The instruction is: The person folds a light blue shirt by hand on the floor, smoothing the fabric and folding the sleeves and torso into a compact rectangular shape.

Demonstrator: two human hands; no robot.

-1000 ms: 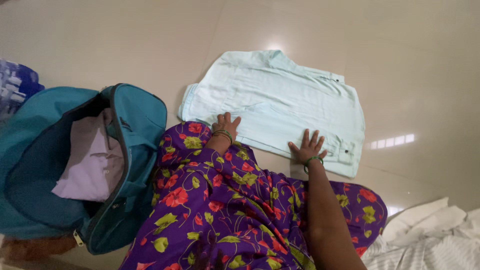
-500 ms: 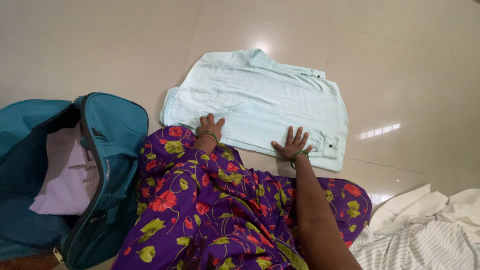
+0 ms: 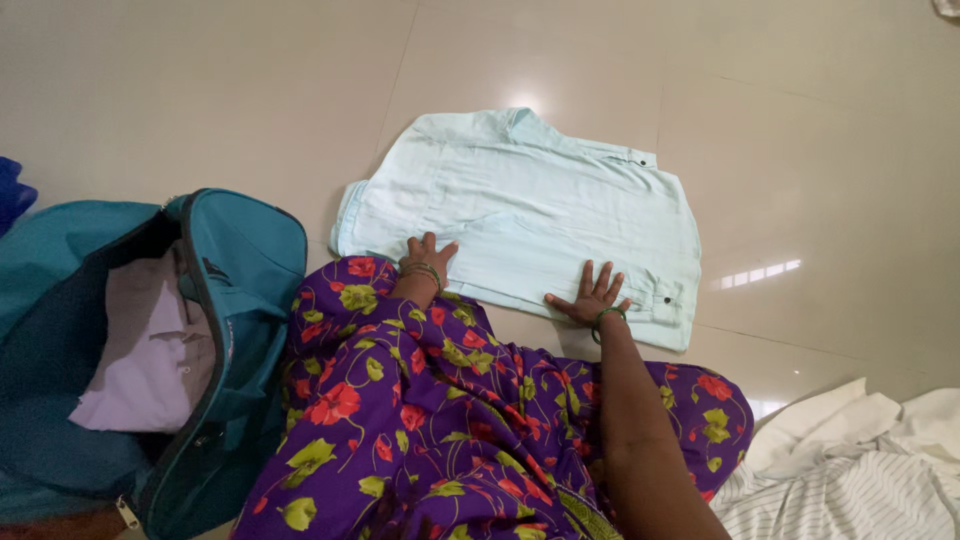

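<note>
Nearest to the viewer, a purple floral garment [image 3: 430, 420] is covering the person's lap and knees, and both arms are reaching out over it toward the tiled floor [image 3: 200, 90]. The left hand [image 3: 425, 255] is lying flat with its grip spread, fingers fanned and pressing on the near edge of a pale mint shirt [image 3: 530, 215]; green bangles are sitting on that wrist. The right hand [image 3: 592, 298] is doing the same a little way along the same near edge, grip spread wide, palm down on the cloth, pinching nothing, with a green bangle at its wrist. The shirt is lying folded and flat on the floor, stretching away from both grips, its collar at the far side and a buttoned cuff just beyond the right hand's outer side. Out past the left hand's outer side, a teal bag [image 3: 240, 300] is sitting open, touching the floral garment, with a folded lilac cloth [image 3: 150, 360] showing inside it. On the outer side of the right arm, close to the knee, a heap of white and striped fabric [image 3: 860, 470] is lying crumpled on the floor
</note>
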